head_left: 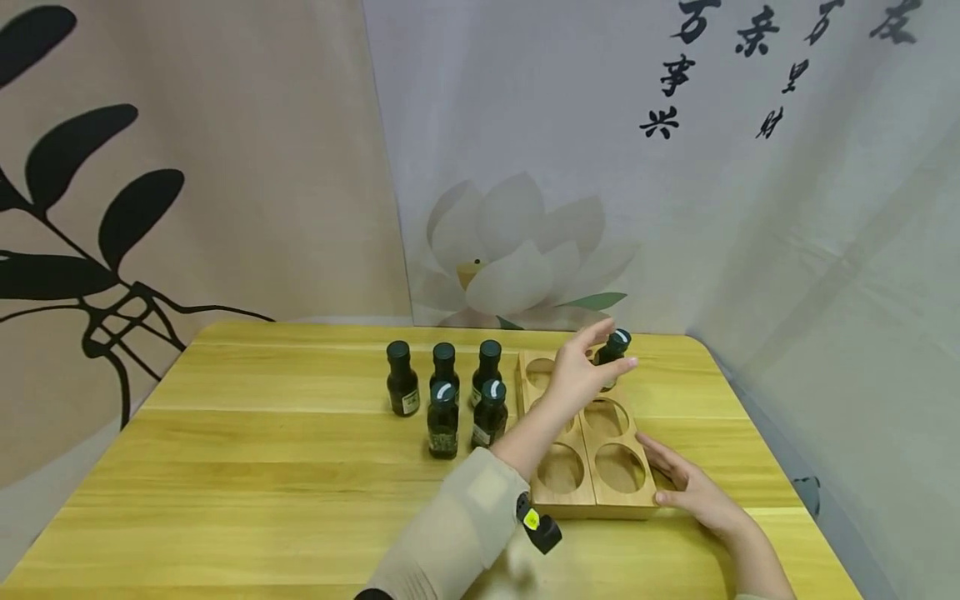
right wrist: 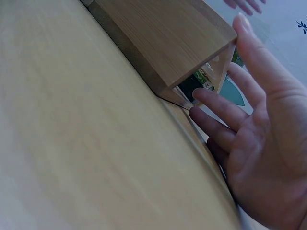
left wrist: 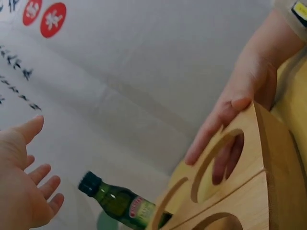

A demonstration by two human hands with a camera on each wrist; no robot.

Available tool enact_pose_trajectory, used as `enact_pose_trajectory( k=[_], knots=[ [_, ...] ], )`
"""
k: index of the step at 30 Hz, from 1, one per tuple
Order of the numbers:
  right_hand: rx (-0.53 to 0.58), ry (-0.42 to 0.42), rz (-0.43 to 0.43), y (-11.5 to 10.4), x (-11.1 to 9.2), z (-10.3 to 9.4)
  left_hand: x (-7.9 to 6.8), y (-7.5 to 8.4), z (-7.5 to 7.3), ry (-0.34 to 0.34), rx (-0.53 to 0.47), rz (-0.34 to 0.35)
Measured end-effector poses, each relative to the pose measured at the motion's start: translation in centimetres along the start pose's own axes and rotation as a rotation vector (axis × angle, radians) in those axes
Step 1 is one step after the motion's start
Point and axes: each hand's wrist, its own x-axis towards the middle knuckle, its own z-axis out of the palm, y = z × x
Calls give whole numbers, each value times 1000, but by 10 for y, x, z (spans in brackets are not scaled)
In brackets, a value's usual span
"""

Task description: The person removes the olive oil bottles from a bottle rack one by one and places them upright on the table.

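A small dark green bottle (head_left: 611, 358) with a black cap stands in the far right hole of the wooden rack (head_left: 588, 492). Beside that bottle is my left hand (head_left: 581, 371), fingers and thumb spread; the left wrist view shows a gap between this hand (left wrist: 29, 182) and the bottle (left wrist: 122, 203). My right hand (head_left: 693, 492) holds the rack's near right corner. Its thumb is on the corner edge and its fingers lie along the side, as the right wrist view shows of the hand (right wrist: 268, 129) and rack (right wrist: 163, 38).
Several similar bottles (head_left: 444, 425) stand in two rows left of the rack, close to my left forearm. The yellow wooden table (head_left: 262, 467) ends at a printed curtain (head_left: 300, 167) behind and another side curtain on the right.
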Motion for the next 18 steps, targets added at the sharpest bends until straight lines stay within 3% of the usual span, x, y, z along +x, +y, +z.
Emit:
enact_pose_trajectory(
  k=[12, 18],
  knots=[
    [-5, -4, -29, 2, 3, -3, 32, -20, 14, 14, 49, -140],
    [-19, 1, -56, 2, 5, -3, 40, -30, 20, -4, 35, -202]
  ],
)
